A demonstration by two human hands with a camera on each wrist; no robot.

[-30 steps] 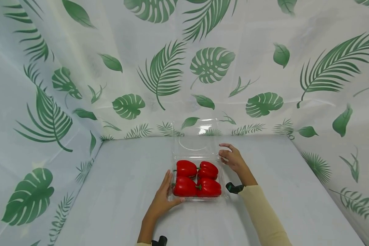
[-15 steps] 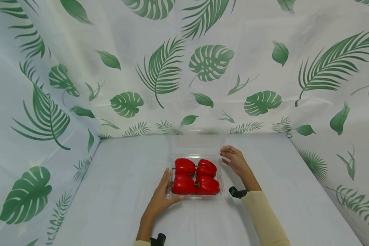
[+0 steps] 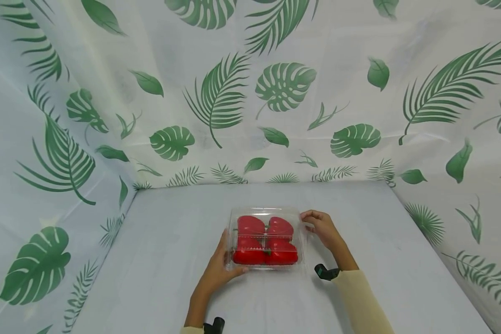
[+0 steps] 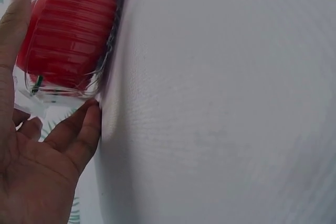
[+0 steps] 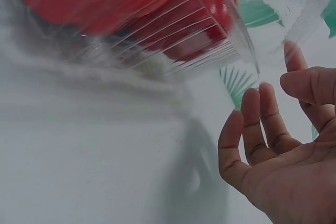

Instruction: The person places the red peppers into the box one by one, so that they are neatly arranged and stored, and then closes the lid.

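A clear plastic clamshell box (image 3: 301, 250) stands on the table with several red bell peppers (image 3: 250, 256) inside. Its transparent lid (image 3: 265, 243) slants over the peppers, hinged along the far side. My left hand (image 3: 218, 269) brackets the box's near left corner, thumb along the front wall and fairly straight fingers along the left side. In the left wrist view its fingertips (image 4: 92, 109) meet the table beside the box's end. My right hand (image 3: 322, 229) hovers at the far right corner, fingers loosely bent. The right wrist view shows its index fingertip (image 5: 293, 51) right at the clear plastic edge.
A pale cloth covers the table (image 3: 167, 241) around the box. Behind it and at both sides hangs a white curtain (image 3: 234, 102) printed with green leaves. Each wrist carries a black camera mount (image 3: 326, 272).
The lid has swung from standing upright at the back, forward and down over the peppers. My right hand has come slightly nearer and lower. The left hand has kept its place at the box.
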